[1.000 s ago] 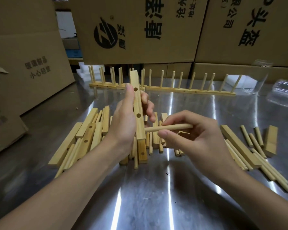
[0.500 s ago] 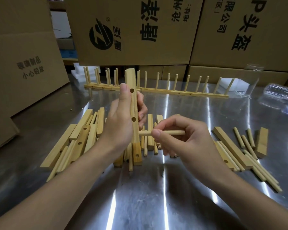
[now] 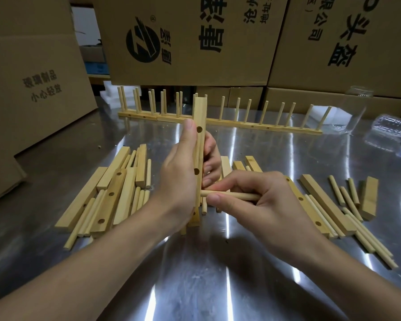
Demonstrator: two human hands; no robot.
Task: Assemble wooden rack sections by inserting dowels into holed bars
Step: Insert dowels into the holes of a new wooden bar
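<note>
Head view
- Left hand: wrapped around the bar, thumb on the near face and fingers curled behind. It holds the bar upright over the table, probably to brace it against a sideways push.
- Right hand: pinches a dowel and holds it level, aimed at the bar.
- Dowel tip: touches the bar's right side, below the middle hole. I cannot tell whether it has entered a hole.
- Spare bars: lie flat on the left, within reach.
- Loose dowels: lie on the right, beside the hand that feeds them.
- Finished sections: stand in a row at the back, dowels pointing up.
- Writing: the left box reads 玻璃制品 小心轻放. The middle box has a round black logo and characters printed sideways.
</note>
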